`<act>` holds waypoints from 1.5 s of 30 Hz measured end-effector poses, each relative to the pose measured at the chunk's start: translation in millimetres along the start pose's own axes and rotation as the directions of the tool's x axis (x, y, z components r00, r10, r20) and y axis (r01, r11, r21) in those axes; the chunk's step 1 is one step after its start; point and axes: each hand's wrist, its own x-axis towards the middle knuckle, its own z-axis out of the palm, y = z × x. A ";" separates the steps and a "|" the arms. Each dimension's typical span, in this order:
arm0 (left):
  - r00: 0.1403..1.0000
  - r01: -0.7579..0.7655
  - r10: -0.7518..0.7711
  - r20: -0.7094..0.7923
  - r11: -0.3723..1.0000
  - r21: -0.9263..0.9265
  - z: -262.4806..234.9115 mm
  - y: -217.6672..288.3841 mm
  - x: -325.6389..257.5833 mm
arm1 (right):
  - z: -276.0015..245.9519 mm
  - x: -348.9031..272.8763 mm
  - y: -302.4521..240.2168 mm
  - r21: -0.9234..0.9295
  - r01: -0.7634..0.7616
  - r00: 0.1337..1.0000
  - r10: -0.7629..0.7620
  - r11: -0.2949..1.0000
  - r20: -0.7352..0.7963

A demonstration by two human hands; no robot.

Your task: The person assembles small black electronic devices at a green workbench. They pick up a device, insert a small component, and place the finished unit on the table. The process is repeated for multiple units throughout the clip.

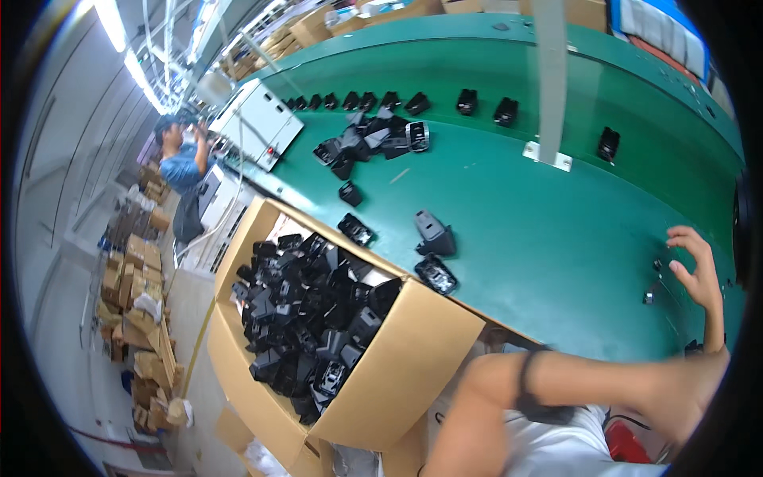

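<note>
At the right side of the green bench, my right hand (699, 274) is raised with its fingers apart and nothing in them. Just left of it lie small shiny metal pieces (650, 296), too small to name. My left forearm, with a black band round it, reaches across the lower right. The left hand (690, 391) is smeared by motion near the picture's rim, and its fingers cannot be made out. Farther left on the bench lie a grey-and-black plastic housing (434, 232) and an open black housing (436, 274).
A cardboard box (397, 366) full of black plastic housings (306, 310) stands against the bench's near edge. More housings lie piled (369, 139) on the green bench (517, 238), with others rowed along its back. A metal post (550, 87) rises there. A person (181, 159) stands far left.
</note>
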 end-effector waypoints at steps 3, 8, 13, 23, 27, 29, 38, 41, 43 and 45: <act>0.944 0.149 0.240 -0.226 0.300 0.942 -86.5 36.1 -57.0 | 20.6 -16.7 2.6 0.142 -0.001 1.000 -0.002 0.990 0.019; 0.498 0.463 -0.034 -0.866 -0.834 0.299 -147.7 135.1 -138.3 | 14.2 -59.4 -1.7 0.082 -0.080 0.997 0.080 0.993 -0.003; 0.323 0.684 -0.199 -0.925 -0.626 0.374 -180.7 167.9 -170.8 | 32.0 -49.4 -0.3 0.061 -0.025 0.998 0.022 0.998 0.055; 0.489 0.717 -0.189 -0.852 -0.468 0.516 -218.5 145.9 -177.4 | 45.9 -44.1 -1.3 0.119 -0.018 1.000 0.019 0.993 -0.012; 0.538 0.684 -0.266 -0.800 -0.416 0.599 -209.7 95.3 -135.2 | 60.6 -45.1 11.3 0.307 -0.147 0.988 0.156 0.940 -0.004; 0.599 0.642 -0.343 -0.723 -0.334 0.690 -204.0 64.1 -124.7 | 63.5 -38.1 6.8 0.347 -0.123 0.992 0.121 0.930 0.026; 0.719 0.425 -0.532 -0.448 -0.175 0.888 -181.4 -54.2 -24.8 | 41.5 -21.8 -8.0 0.214 -0.044 0.986 0.077 0.976 -0.147; 0.768 0.463 -0.346 -0.539 -0.281 0.841 -168.6 -28.4 -24.4 | 52.8 3.8 -8.7 0.262 0.089 0.987 -0.049 0.961 -0.155; 0.863 0.400 -0.209 -0.459 -0.271 0.876 -155.1 -29.7 -18.2 | 47.5 -14.2 7.7 0.310 0.048 0.978 0.019 0.949 -0.209; 0.867 0.478 -0.023 -0.498 -0.242 0.844 -166.7 -13.6 -49.1 | 65.8 3.2 11.0 0.519 -0.008 0.986 0.092 0.855 -0.137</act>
